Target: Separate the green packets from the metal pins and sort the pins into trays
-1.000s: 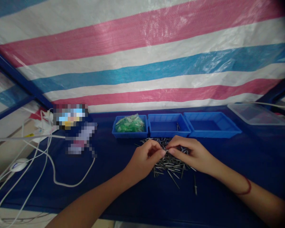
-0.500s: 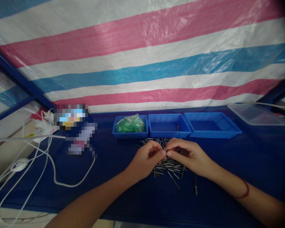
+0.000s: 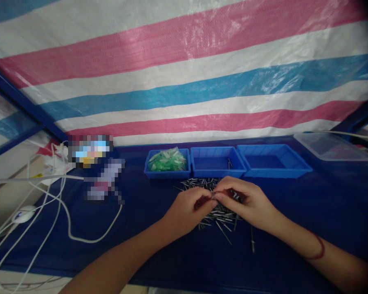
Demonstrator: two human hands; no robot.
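A loose pile of blind rivets (image 3: 221, 213), dark and silvery with thin pins, lies on the blue table. Over the pile, my left hand (image 3: 188, 208) and my right hand (image 3: 248, 200) meet at the fingertips. Both are closed in a pinch on a small silvery rivet (image 3: 214, 196), mostly covered by the fingers. One single rivet (image 3: 252, 241) lies apart, below my right hand. Behind the pile stands a blue bin (image 3: 218, 163) with a rivet or two inside.
Left of that bin, another blue bin (image 3: 146, 168) holds green-and-clear plastic packets (image 3: 168, 160). A third blue bin (image 3: 276, 169) stands at right, near a translucent lid (image 3: 334, 148). White cables (image 3: 68, 216) and blurred-out items (image 3: 106, 179) occupy the left side.
My left fingers have closed in slightly and the fingertips have shifted a little, showing a bit of silvery metal between them. The bins and the pile stay put.
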